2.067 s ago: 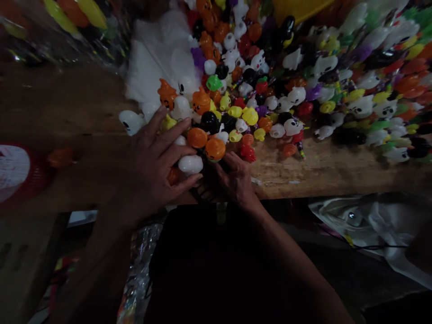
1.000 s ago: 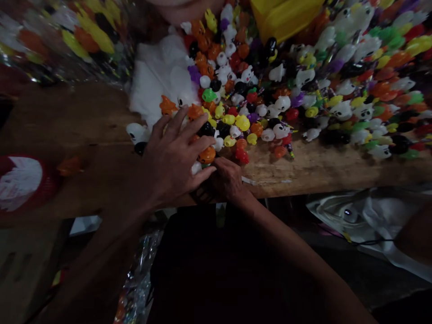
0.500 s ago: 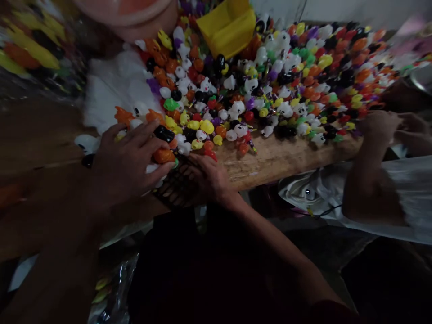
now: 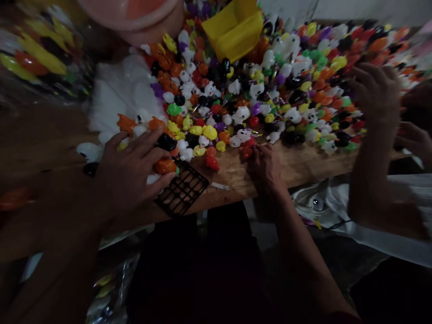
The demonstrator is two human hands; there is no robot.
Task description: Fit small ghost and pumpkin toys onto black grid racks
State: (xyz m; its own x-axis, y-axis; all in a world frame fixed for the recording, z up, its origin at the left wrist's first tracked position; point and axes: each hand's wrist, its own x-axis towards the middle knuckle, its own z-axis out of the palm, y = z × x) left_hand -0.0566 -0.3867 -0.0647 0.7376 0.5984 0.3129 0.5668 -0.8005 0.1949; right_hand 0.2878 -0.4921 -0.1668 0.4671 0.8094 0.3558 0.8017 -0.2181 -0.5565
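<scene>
My left hand [image 4: 130, 166] lies spread, palm down, over a small group of plastic toys on the wooden table [image 4: 232, 168]. Close to its fingers are an orange pumpkin toy [image 4: 166, 166], a black toy [image 4: 166, 142] and a white-and-black toy [image 4: 88, 152]. Partly under its thumb side is a black plastic grid [image 4: 189, 186]. My right hand [image 4: 269, 165] has its fingers bent in at the front edge of the toy pile, closed at a red-orange toy [image 4: 247, 149]; the fingertips are partly hidden. A red toy [image 4: 212, 163] sits between the hands.
A big pile of small colourful toys [image 4: 241, 114] covers the back of the table. In it stands a yellow scoop-like container [image 4: 236, 38]; a pink basin [image 4: 135, 20] is behind. White plastic bags [image 4: 126, 85] lie at left. Another person's hand [image 4: 378, 92] is over the pile at right.
My right hand has moved right, from over the black grid to the red-orange toy, uncovering the grid. My left hand stays over its toys. The other person's hand has risen over the pile.
</scene>
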